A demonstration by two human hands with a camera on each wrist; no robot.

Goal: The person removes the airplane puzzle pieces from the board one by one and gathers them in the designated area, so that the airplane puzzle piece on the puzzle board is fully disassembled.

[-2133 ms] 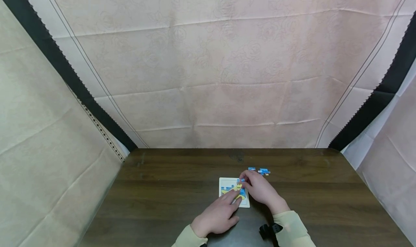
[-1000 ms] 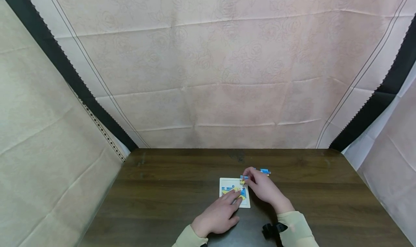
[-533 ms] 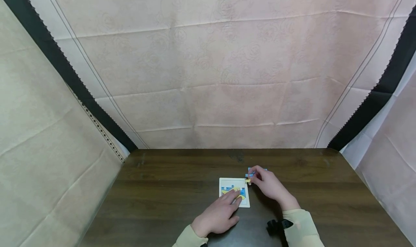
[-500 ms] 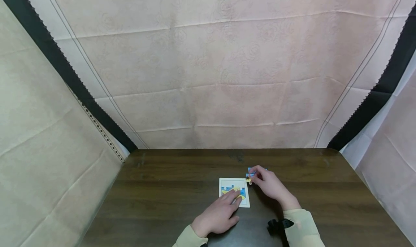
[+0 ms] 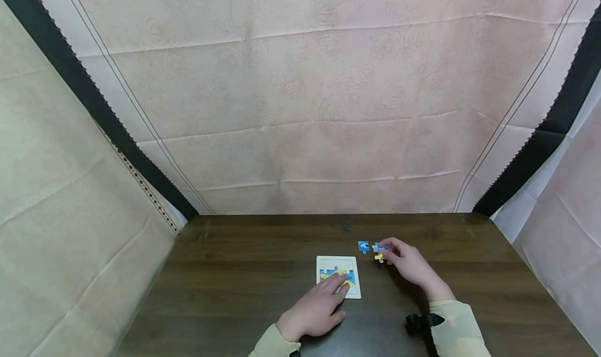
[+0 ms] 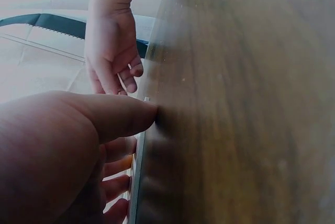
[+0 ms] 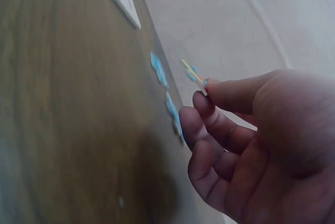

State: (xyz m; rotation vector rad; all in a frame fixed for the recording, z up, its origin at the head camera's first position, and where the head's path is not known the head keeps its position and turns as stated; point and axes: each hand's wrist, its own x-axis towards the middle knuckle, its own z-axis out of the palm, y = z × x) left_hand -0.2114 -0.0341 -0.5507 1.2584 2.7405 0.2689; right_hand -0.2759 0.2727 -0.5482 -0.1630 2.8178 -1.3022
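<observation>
My left hand point(image 5: 312, 310) rests with extended fingers on a white-framed jigsaw board point(image 5: 328, 261) lying on the table. Part of a blue and yellow picture is fitted inside it, and the fingers hide its lower area. Right of the board, my right hand point(image 5: 410, 265) pinches a blue and yellow jigsaw piece point(image 7: 193, 76) between thumb and index finger, above the tabletop. Just beyond lie a blue loose piece point(image 5: 363, 246) and another loose piece point(image 7: 174, 116), which the right hand partly covers in the head view.
The brown wooden table point(image 5: 244, 263) carries the board and the pieces. A pale patterned cloth point(image 5: 328, 111) hangs behind the table's far edge, with more cloth at both sides. A black wrist device point(image 5: 422, 321) sits on the right wrist.
My right hand has carried the jigsaw piece from the board's upper right area off to the right, near the loose pieces. The left hand has stayed on the board.
</observation>
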